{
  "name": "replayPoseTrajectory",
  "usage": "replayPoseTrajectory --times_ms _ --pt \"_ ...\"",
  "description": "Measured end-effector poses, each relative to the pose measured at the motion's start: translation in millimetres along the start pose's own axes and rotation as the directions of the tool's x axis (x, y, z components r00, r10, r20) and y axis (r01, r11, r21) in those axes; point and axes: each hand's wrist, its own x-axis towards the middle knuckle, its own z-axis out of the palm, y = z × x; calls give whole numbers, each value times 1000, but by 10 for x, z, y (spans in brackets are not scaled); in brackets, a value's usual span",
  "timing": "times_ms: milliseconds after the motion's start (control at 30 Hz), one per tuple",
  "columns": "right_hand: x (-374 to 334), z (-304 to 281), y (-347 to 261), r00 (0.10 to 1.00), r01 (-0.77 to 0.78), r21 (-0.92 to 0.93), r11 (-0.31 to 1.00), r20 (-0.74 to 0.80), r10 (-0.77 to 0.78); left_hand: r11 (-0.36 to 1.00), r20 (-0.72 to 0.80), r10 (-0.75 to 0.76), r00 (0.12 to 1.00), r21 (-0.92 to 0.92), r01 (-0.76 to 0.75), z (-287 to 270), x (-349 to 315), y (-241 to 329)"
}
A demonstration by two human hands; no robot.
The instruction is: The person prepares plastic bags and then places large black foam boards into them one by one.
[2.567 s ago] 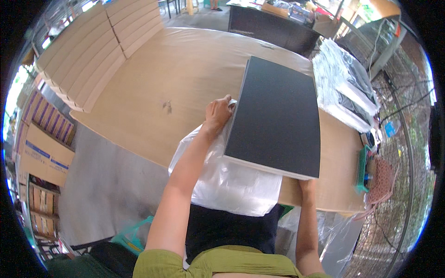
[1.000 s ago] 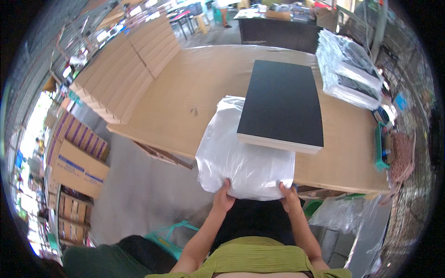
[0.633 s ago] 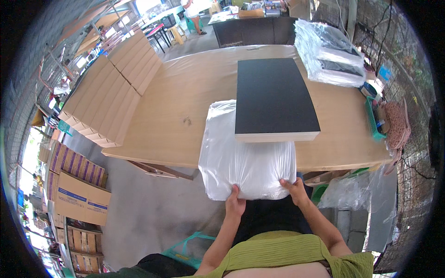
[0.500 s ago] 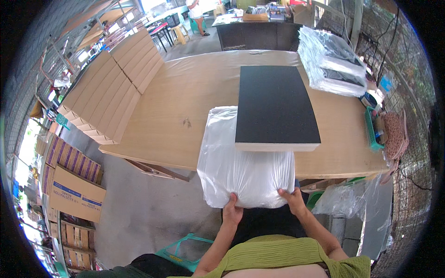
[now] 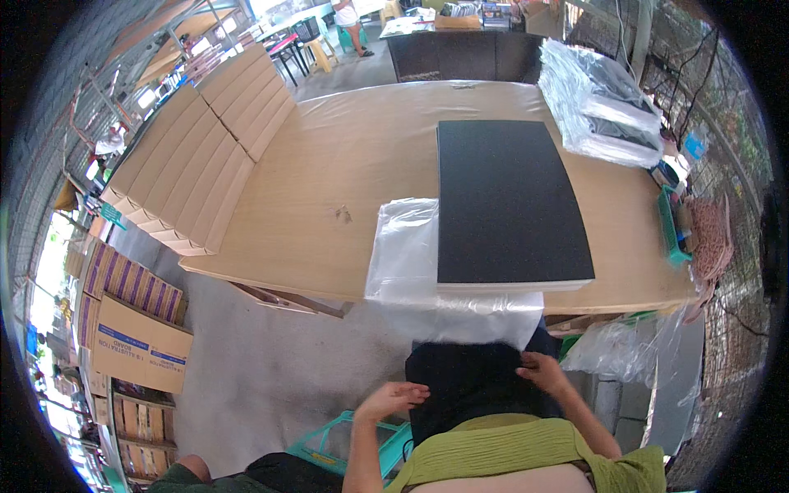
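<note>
A thick stack of black boards (image 5: 514, 201) with pale edges lies on the table, close to its front edge. Under it are clear plastic sheets or bags (image 5: 403, 246), showing at the stack's left side and drooping over the table's front. My left hand (image 5: 396, 399) hovers above my dark-clothed lap, fingers stretched out and holding nothing. Near the drooping corner of the plastic is my right hand (image 5: 544, 373), its thumb and fingers apart. It appears free of the plastic.
Tall stacks of brown cartons (image 5: 185, 156) line the table's (image 5: 329, 172) left end. Plastic-wrapped black packs (image 5: 604, 107) sit at the far right, with a green basket (image 5: 674, 226) nearer. A teal stool (image 5: 329, 444) stands at lower left, beside another person's knee (image 5: 194, 467).
Both hands have let go of the plastic's front edge and drawn apart, the left one lower. The plastic, pulled taut before, now hangs slack. The black stack sits nearer the table's front edge.
</note>
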Motion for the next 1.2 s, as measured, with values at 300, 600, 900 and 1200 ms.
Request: replayPoseTrajectory --times_ms 300,600,900,1200 --pt "-744 -875 -1092 996 -77 -700 710 -83 27 380 -251 896 367 861 -339 -422 863 2167" --pt "-969 -1179 -1414 936 57 -474 878 -280 -212 323 -590 614 525 794 515 -1445 861 2218" --pt "864 -2051 -1695 731 626 282 727 -538 -420 757 -463 618 635 133 -640 -430 1192 3001" --pt "3093 -2097 -1619 878 459 729 508 -283 -387 552 -353 821 449 690 -468 -623 2401 3942"
